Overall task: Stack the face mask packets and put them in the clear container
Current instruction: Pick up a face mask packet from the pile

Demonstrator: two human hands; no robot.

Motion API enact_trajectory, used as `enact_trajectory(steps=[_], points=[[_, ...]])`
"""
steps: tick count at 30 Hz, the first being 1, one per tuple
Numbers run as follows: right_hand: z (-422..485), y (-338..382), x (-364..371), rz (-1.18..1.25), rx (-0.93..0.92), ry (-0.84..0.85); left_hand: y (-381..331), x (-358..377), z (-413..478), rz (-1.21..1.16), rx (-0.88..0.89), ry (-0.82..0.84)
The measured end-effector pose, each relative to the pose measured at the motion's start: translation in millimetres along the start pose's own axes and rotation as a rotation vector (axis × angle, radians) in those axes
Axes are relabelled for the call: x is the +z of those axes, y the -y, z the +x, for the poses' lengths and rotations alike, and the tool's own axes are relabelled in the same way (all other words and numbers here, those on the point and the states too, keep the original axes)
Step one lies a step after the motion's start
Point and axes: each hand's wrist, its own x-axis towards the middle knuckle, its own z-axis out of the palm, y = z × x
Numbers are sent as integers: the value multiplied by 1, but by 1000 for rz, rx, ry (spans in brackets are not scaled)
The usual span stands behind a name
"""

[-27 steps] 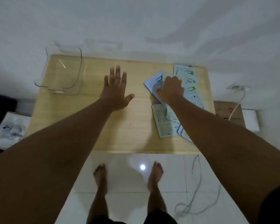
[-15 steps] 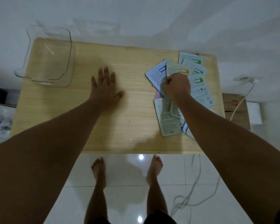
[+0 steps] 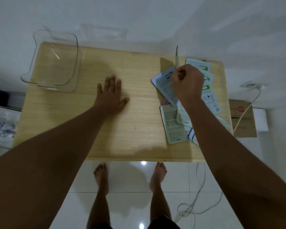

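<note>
- On the right half of the wooden table [image 3: 139, 129], the face mask packets [image 3: 172, 124] lie fanned out and overlapping, close to the right edge.
- Right hand [image 3: 187, 82] is above that spread, fingers pinched on 1 lifted packet [image 3: 177, 57], which stands on edge and shows only its thin side.
- Left hand [image 3: 111, 96] lies flat on the bare middle of the table, palm down, fingers spread, holding nothing.
- Clear container [image 3: 53, 60] stands at the far left corner, well apart from the packets, with no packet inside.
</note>
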Motion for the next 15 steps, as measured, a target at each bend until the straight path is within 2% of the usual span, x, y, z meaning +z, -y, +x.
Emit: enact_trajectory(steps=[3,6,11,13,15], points=[[0,19,-5,249,-12,-53,4,-4,0,-19,15,26],[-6,36,8,395,68,-7,6,-9,0,-96,13,7],[-26,33,54,388,227,163,3,-15,-7,-515,-68,-158],[-34,29,68,323,226,211,4,-14,-8,-529,-40,-186],[-40,28,77,226,186,283,6,-11,-6,-425,5,-174]])
